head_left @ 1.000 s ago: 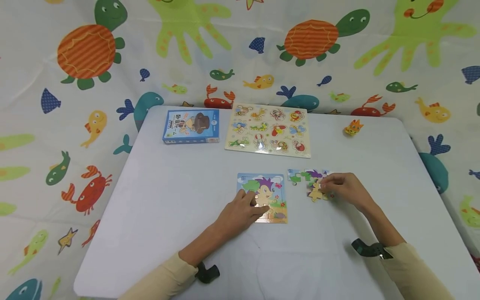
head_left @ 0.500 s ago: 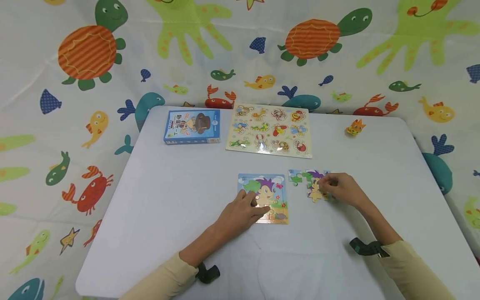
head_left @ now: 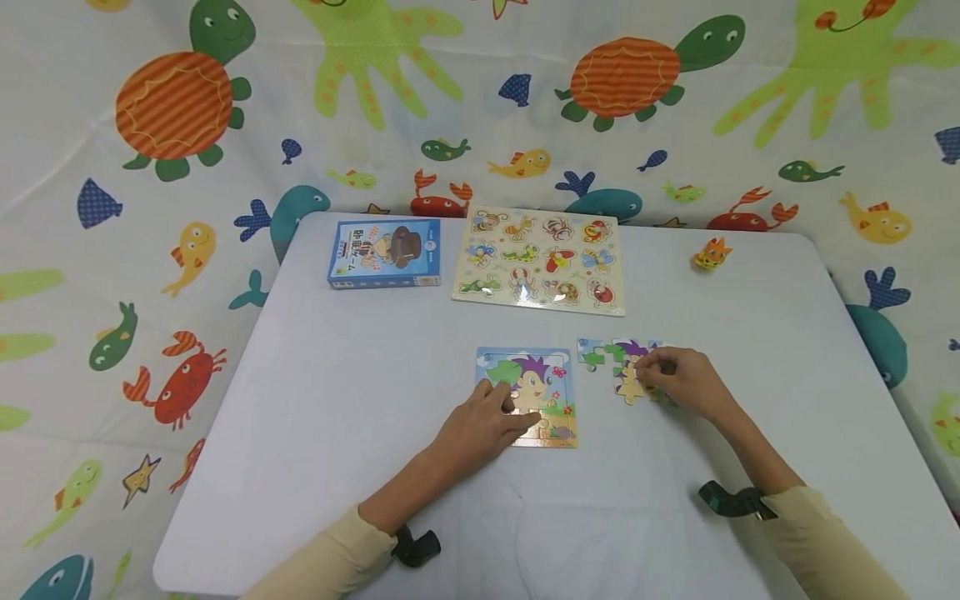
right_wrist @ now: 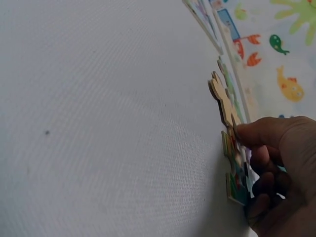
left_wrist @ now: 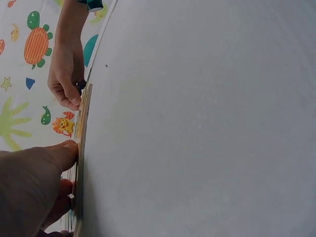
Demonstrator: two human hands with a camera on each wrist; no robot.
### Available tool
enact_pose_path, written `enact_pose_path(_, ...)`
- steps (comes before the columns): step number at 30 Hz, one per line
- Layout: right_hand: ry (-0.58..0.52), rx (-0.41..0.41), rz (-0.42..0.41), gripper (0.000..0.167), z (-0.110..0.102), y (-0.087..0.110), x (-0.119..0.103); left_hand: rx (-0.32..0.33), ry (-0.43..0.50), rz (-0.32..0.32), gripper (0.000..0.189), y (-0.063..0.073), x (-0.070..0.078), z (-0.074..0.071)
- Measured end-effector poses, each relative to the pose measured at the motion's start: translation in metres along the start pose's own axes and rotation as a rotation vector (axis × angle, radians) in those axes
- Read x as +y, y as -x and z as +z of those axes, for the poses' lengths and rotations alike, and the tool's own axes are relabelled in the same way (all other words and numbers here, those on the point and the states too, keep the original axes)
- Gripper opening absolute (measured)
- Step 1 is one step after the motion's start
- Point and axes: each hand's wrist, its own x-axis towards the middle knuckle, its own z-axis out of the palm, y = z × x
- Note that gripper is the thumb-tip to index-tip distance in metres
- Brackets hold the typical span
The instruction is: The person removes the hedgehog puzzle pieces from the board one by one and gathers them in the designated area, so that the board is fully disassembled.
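Note:
A small square jigsaw board [head_left: 558, 392] with a purple-haired hedgehog picture lies on the white table. My left hand [head_left: 480, 423] rests on its lower left part, thumb and fingertips spread over the picture and covering some of it. Just right of the board, several loose jigsaw pieces [head_left: 591, 350] lie in a loose group. Over that group my right hand [head_left: 692, 379] pinches a tan jigsaw piece [head_left: 632, 387] between thumb and fingers. In the right wrist view the tan piece [right_wrist: 223, 101] lies overlapping other pieces, with my thumb at its near end.
Behind the board lies a wooden insect puzzle [head_left: 537, 261]. To its left is a blue game box [head_left: 384, 253]. A small orange toy figure [head_left: 710, 254] stands at the back right. A cloth printed with sea animals [head_left: 480, 100] hangs beyond the table [head_left: 337, 375].
Both hands stay almost where they were. The right fingers shift very slightly over the loose pieces, and the head view drifts a little.

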Motion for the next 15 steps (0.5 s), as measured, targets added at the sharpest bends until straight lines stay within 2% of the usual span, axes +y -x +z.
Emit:
enact_pose_path(8,0.053,0.056,-0.063,0.015,0.003,0.0016,0.0032,0.001,-0.013,0.001,0.03,0.0005,-0.0003,-0.0002)
enact_pose_path(15,0.064,0.056,-0.072,0.015,0.0029,0.0028,0.004,0.018,-0.008,0.009,0.03,0.0004,-0.0008,0.0)
